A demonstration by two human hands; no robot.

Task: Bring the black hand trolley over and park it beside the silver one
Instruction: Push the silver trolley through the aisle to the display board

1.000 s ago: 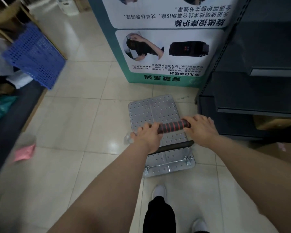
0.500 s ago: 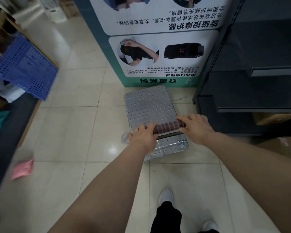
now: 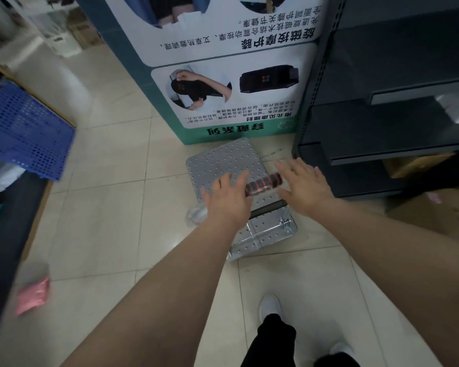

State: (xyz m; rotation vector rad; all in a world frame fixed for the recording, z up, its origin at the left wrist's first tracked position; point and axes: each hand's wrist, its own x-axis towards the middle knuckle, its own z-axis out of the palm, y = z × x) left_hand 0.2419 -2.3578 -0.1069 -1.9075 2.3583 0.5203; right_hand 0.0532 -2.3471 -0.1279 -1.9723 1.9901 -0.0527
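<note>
A silver hand trolley (image 3: pixel 223 161) with a perforated metal deck stands on the tiled floor, its front edge against a teal display stand. Its handle (image 3: pixel 264 183) has a black and red ribbed grip. My left hand (image 3: pixel 227 200) hovers over the left end of the handle with fingers spread and holds nothing. My right hand (image 3: pixel 302 185) is open at the right end of the grip, fingers straight, not wrapped around it. No black trolley is in view.
The teal display stand (image 3: pixel 223 75) with a printed poster blocks the way ahead. A dark metal shelf unit (image 3: pixel 382 123) stands at the right. A blue perforated crate (image 3: pixel 24 133) sits at the left, a pink packet (image 3: pixel 32 295) on the floor. My feet (image 3: pixel 269 305) are below.
Both hands have let go of the handle and opened. The silver trolley has rolled forward until its front edge reached the display stand.
</note>
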